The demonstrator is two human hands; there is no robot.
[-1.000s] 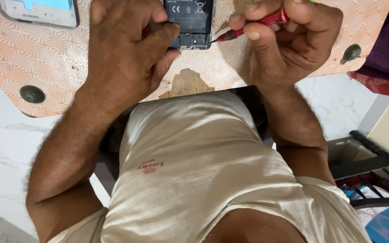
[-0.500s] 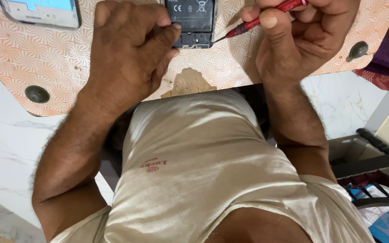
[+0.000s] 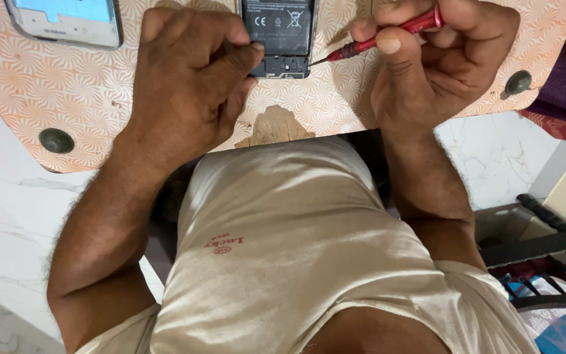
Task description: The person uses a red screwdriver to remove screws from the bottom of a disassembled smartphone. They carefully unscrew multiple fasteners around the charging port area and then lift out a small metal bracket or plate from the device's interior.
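Two hands busy: left hand point(image 3: 188, 82) curled, fingertips pinching opened phone point(image 3: 280, 36) edge; right hand point(image 3: 437, 62) at 3 o'clock pinching red screwdriver point(image 3: 388, 36), tip near phone.

The table point(image 3: 165, 141) wears a smooth patterned orange laminate, chipped at six o'clock to rough bare wood point(image 3: 276, 126). The opened phone point(image 3: 278, 33) shows matt black plastic; the screwdriver point(image 3: 381, 38) has a glossy red handle and metal tip. The shirt point(image 3: 296, 242) is soft, slightly sheeny cloth.

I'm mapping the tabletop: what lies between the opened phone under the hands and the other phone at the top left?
In the head view, only the left hand and bare patterned table lie between the opened phone and the second phone.
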